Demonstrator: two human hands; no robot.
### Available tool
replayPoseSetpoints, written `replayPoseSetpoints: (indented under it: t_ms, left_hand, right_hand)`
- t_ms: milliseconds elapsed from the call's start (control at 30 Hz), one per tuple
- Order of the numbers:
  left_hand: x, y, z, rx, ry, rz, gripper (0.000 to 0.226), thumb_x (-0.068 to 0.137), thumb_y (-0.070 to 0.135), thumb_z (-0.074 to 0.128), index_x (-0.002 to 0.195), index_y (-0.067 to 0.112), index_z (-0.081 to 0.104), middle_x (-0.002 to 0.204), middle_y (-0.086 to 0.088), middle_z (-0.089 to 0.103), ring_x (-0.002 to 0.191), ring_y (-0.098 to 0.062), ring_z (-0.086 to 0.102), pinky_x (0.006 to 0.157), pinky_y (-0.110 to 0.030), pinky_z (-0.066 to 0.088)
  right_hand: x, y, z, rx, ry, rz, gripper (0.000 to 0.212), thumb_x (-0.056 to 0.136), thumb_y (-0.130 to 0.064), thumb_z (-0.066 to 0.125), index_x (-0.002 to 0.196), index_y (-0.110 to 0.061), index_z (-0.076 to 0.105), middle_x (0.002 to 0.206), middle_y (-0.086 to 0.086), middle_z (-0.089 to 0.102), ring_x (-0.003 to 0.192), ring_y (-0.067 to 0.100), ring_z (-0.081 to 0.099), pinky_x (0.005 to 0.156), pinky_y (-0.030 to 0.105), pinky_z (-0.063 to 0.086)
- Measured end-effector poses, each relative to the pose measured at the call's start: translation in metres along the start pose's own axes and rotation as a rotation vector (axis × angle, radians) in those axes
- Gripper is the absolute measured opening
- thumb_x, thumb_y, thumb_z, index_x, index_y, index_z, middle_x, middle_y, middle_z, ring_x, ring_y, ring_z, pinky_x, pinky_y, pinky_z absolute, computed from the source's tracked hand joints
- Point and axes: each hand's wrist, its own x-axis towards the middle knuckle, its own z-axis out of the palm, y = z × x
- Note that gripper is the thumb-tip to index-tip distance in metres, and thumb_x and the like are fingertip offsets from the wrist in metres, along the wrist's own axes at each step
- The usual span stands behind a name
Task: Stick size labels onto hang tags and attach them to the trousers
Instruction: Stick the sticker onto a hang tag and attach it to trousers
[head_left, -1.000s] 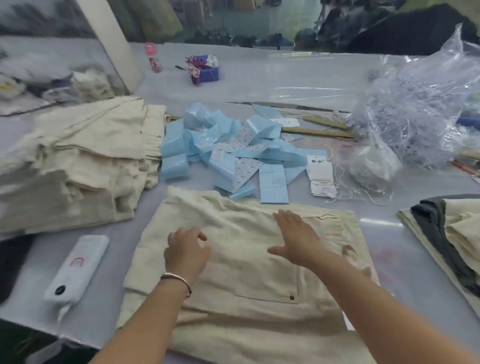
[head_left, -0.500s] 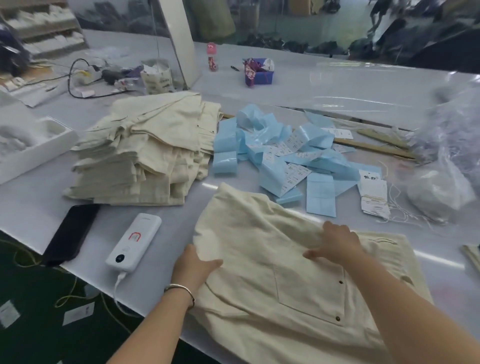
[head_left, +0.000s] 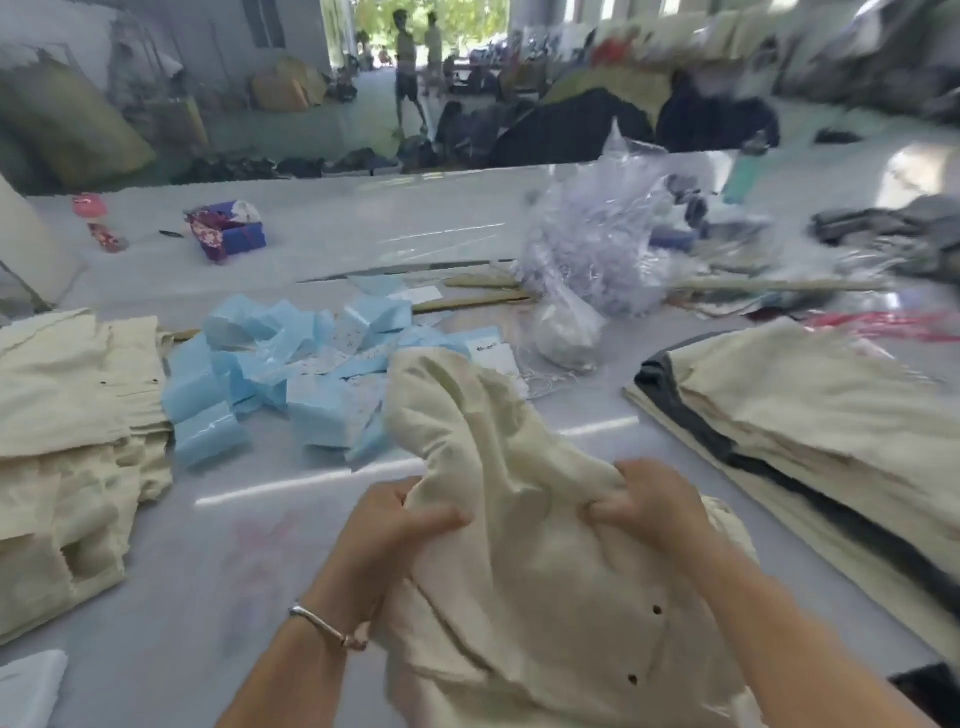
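Cream cotton trousers (head_left: 519, 545), flat on the table half a second ago, are now bunched and lifted at 6 o'clock. The left hand (head_left: 387, 525) and right hand (head_left: 657, 501) each grip a fistful of the soft, creased cloth. Glossy blue label strips (head_left: 270, 374) lie at 10 o'clock, beside white hang tags (head_left: 491, 349). A crinkled clear plastic bag (head_left: 597, 249) at 1 o'clock holds pale tangled strands.

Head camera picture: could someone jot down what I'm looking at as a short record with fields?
Held item: cream cotton trousers, bunched and lifted off the white table
Left hand: grips the fabric
Right hand: grips the fabric
Behind trousers: pale blue label strips
Left side: pile of cream trousers
Right side: cream and grey garment stack
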Motion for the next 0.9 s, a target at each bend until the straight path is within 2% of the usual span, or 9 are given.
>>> replayPoseSetpoints:
  t_ms: [67, 133, 267, 433, 500, 600, 800, 867, 900]
  left_hand:
    - [0.003, 0.026, 0.039, -0.056, -0.093, 0.061, 0.030, 0.056, 0.019, 0.087, 0.078, 0.002, 0.074, 0.079, -0.016, 0.074, 0.071, -0.024, 0.071, 0.063, -0.032, 0.057]
    - [0.006, 0.054, 0.083, -0.094, -0.165, 0.141, 0.026, 0.062, 0.022, 0.085, 0.079, 0.005, 0.074, 0.079, -0.016, 0.074, 0.070, -0.027, 0.072, 0.061, -0.034, 0.058]
    - [0.014, 0.113, 0.184, -0.213, -0.280, 0.264, 0.020, 0.062, 0.026, 0.080, 0.076, 0.012, 0.078, 0.074, -0.011, 0.073, 0.063, -0.023, 0.071, 0.051, -0.028, 0.055]
    - [0.026, 0.179, 0.298, -0.296, -0.455, 0.345, 0.034, 0.074, 0.032, 0.075, 0.100, 0.011, 0.077, 0.100, -0.014, 0.074, 0.087, -0.029, 0.072, 0.077, -0.037, 0.059]
    - [0.036, 0.201, 0.332, -0.310, -0.461, 0.369, 0.032, 0.075, 0.033, 0.074, 0.100, 0.013, 0.077, 0.102, -0.010, 0.075, 0.090, -0.025, 0.073, 0.077, -0.032, 0.059]
    - [0.063, 0.224, 0.364, -0.290, -0.433, 0.343, 0.032, 0.076, 0.033, 0.074, 0.101, 0.014, 0.077, 0.104, -0.008, 0.075, 0.093, -0.024, 0.072, 0.083, -0.034, 0.056]
    - [0.161, 0.225, 0.388, -0.149, -0.357, 0.173, 0.033, 0.076, 0.027, 0.073, 0.105, 0.010, 0.073, 0.097, -0.012, 0.075, 0.082, -0.029, 0.073, 0.065, -0.034, 0.059]
    - [0.198, 0.206, 0.397, -0.044, -0.237, 0.201, 0.035, 0.074, 0.023, 0.075, 0.104, 0.006, 0.072, 0.094, -0.015, 0.075, 0.080, -0.029, 0.072, 0.067, -0.036, 0.058]
    - [0.220, 0.191, 0.400, 0.114, -0.131, 0.240, 0.039, 0.070, 0.026, 0.077, 0.102, 0.003, 0.071, 0.094, -0.018, 0.073, 0.083, -0.031, 0.070, 0.072, -0.039, 0.057]
  right_hand:
    - [-0.026, 0.031, -0.052, 0.087, 0.134, 0.095, 0.034, 0.061, -0.048, 0.077, 0.056, -0.025, 0.052, 0.055, -0.011, 0.052, 0.060, 0.013, 0.056, 0.050, 0.028, 0.032]
    - [-0.055, 0.061, -0.105, 0.138, 0.279, 0.183, 0.030, 0.060, -0.047, 0.081, 0.057, -0.027, 0.058, 0.054, -0.014, 0.056, 0.056, 0.004, 0.054, 0.050, 0.026, 0.037]
    - [-0.114, 0.119, -0.204, 0.184, 0.504, 0.352, 0.031, 0.057, -0.045, 0.084, 0.060, -0.021, 0.065, 0.062, -0.004, 0.066, 0.066, 0.018, 0.064, 0.061, 0.034, 0.049]
    - [-0.167, 0.192, -0.315, 0.198, 0.646, 0.459, 0.040, 0.048, -0.051, 0.085, 0.068, -0.019, 0.070, 0.064, -0.003, 0.069, 0.065, 0.017, 0.066, 0.064, 0.036, 0.052]
    - [-0.168, 0.217, -0.348, 0.211, 0.699, 0.450, 0.037, 0.047, -0.050, 0.085, 0.069, -0.024, 0.070, 0.063, -0.008, 0.069, 0.063, 0.012, 0.065, 0.059, 0.032, 0.049]
    - [-0.143, 0.247, -0.380, 0.238, 0.715, 0.452, 0.034, 0.046, -0.048, 0.086, 0.067, -0.028, 0.070, 0.059, -0.011, 0.068, 0.062, 0.011, 0.065, 0.058, 0.031, 0.050]
    - [-0.062, 0.306, -0.391, 0.236, 0.584, 0.456, 0.042, 0.050, -0.050, 0.084, 0.074, -0.018, 0.071, 0.074, 0.001, 0.072, 0.075, 0.022, 0.068, 0.073, 0.039, 0.056]
    - [-0.035, 0.328, -0.379, 0.190, 0.522, 0.472, 0.042, 0.061, -0.052, 0.081, 0.078, -0.016, 0.068, 0.081, 0.002, 0.069, 0.084, 0.024, 0.066, 0.072, 0.036, 0.051]
    - [-0.021, 0.338, -0.369, 0.072, 0.473, 0.501, 0.041, 0.068, -0.054, 0.077, 0.083, -0.017, 0.065, 0.088, 0.002, 0.066, 0.093, 0.025, 0.063, 0.072, 0.035, 0.047]
